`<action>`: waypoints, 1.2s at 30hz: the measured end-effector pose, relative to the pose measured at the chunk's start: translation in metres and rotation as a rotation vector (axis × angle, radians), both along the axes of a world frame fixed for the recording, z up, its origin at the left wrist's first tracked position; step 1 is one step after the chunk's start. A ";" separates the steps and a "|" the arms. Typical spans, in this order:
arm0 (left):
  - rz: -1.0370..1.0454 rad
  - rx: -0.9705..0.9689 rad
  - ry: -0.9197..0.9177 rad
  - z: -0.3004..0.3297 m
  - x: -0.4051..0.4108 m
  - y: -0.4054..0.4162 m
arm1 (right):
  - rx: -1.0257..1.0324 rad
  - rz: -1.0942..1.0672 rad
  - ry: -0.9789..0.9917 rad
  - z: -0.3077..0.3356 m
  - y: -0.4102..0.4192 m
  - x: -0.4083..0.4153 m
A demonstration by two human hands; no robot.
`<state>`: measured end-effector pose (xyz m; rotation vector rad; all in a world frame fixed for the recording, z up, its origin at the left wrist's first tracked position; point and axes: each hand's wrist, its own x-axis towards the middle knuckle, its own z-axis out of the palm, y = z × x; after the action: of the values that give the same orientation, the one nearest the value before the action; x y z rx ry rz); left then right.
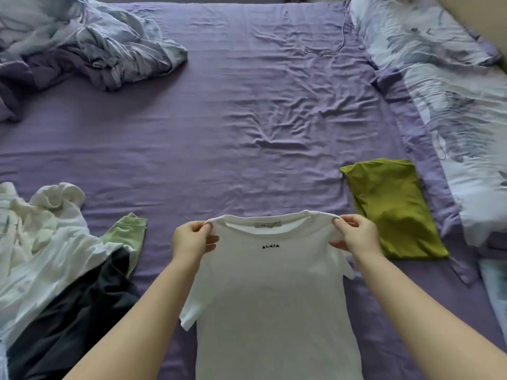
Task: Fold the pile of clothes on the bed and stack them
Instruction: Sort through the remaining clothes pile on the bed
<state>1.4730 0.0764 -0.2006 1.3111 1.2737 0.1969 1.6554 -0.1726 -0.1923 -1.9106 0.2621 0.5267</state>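
Note:
A white T-shirt (274, 297) with small black lettering on the chest hangs spread out in front of me, above the near part of the bed. My left hand (190, 238) pinches its left shoulder and my right hand (354, 234) pinches its right shoulder. At the left lies a pile of unfolded clothes (46, 256): white garments, a light green piece and a dark grey one. A folded olive-green garment (392, 209) lies flat on the sheet at the right, just beyond my right hand.
The purple bed sheet (233, 119) is wrinkled across the middle. A crumpled floral duvet (90, 48) lies at the far left. Floral pillows (444, 86) run along the right side.

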 end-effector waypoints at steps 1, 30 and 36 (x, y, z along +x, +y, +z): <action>0.003 0.010 -0.005 -0.003 0.009 0.006 | 0.004 0.003 -0.021 -0.002 0.005 0.009; -0.957 0.666 0.145 -0.087 0.193 -0.128 | -0.092 0.220 -0.103 -0.075 -0.035 0.121; -1.164 0.670 0.085 -0.077 0.253 -0.115 | -0.015 0.276 -0.019 -0.083 -0.033 0.116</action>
<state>1.7257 -0.0391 -0.2776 2.4460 0.3219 -0.2932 1.7710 -0.2061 -0.2755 -1.9773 -0.0115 0.6897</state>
